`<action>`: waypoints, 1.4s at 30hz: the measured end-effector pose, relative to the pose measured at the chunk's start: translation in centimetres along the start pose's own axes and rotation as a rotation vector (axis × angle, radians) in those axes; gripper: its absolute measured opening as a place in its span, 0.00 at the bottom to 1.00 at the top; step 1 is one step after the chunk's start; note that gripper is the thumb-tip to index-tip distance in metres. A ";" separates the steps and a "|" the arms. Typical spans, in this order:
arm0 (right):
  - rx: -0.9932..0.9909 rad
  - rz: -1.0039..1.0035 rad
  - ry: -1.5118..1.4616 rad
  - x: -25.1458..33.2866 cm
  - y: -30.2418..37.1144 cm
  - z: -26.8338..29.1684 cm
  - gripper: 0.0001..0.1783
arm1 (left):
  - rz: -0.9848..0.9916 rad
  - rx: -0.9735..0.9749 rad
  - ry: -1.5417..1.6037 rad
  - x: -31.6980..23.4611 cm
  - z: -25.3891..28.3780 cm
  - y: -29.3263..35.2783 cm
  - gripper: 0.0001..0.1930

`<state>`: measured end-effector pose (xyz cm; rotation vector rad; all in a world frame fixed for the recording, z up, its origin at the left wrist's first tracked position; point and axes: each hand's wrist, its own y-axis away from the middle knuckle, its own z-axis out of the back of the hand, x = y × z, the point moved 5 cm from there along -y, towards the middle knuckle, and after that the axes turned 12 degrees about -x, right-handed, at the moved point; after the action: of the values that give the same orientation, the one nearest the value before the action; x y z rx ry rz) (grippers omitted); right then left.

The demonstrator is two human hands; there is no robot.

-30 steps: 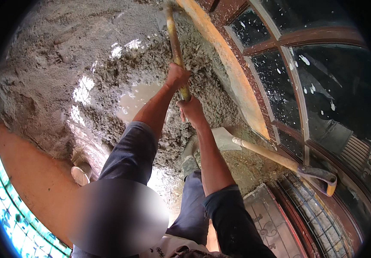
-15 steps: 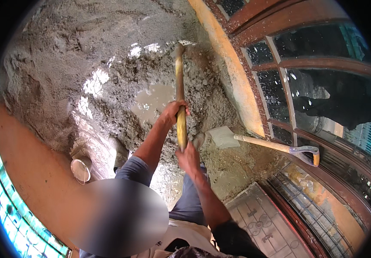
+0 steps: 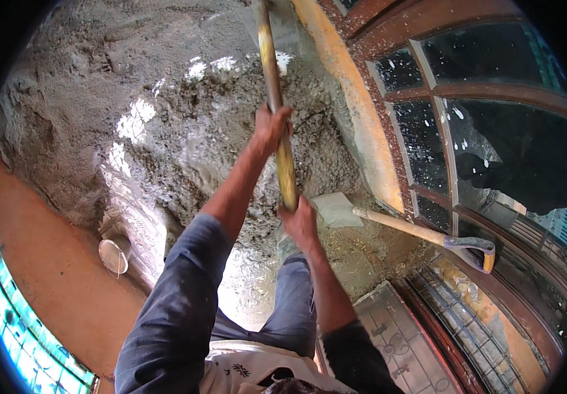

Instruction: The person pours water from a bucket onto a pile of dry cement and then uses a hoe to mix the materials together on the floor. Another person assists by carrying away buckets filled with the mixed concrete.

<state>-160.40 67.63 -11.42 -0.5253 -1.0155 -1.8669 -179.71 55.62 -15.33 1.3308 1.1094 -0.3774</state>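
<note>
Both my hands grip the worn yellow-brown wooden handle of a hoe [image 3: 285,172]. My left hand [image 3: 271,129] is wrapped round the middle of the handle. Nearer my body, my right hand [image 3: 301,224] closes on the butt end. The handle slopes up and away from me, and its far end is blurred and partly cut off at the top of the view. Below it lies a rough heap of wet grey mortar [image 3: 224,131], with a shiny wet patch in its middle.
A shovel [image 3: 421,231] lies to the right, its blade on the wet floor and its grip by the brown window frame [image 3: 441,131]. A bucket [image 3: 114,255] stands left by the orange wall [image 3: 47,262]. At lower right are a metal grille [image 3: 460,328] and a patterned panel [image 3: 398,335].
My hands and the hoe have risen away from me, its far end moving up from the mortar to the top edge. The pool in the heap is less distinct.
</note>
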 end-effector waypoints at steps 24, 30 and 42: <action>0.008 -0.227 0.181 -4.6 -4.5 4.0 0.12 | 0.451 0.316 -0.363 11.3 -5.5 7.3 0.08; 0.016 -0.151 0.380 6.9 5.9 0.7 0.19 | 0.533 0.279 -0.135 8.6 5.6 10.9 0.08; 0.014 -0.058 0.244 -1.8 16.0 -2.1 0.20 | 0.291 0.010 -0.234 7.4 11.8 20.1 0.11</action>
<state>-145.49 62.96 -7.00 -0.2541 -0.8883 -1.9192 -155.72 53.12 -11.50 1.3942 0.7084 -0.3140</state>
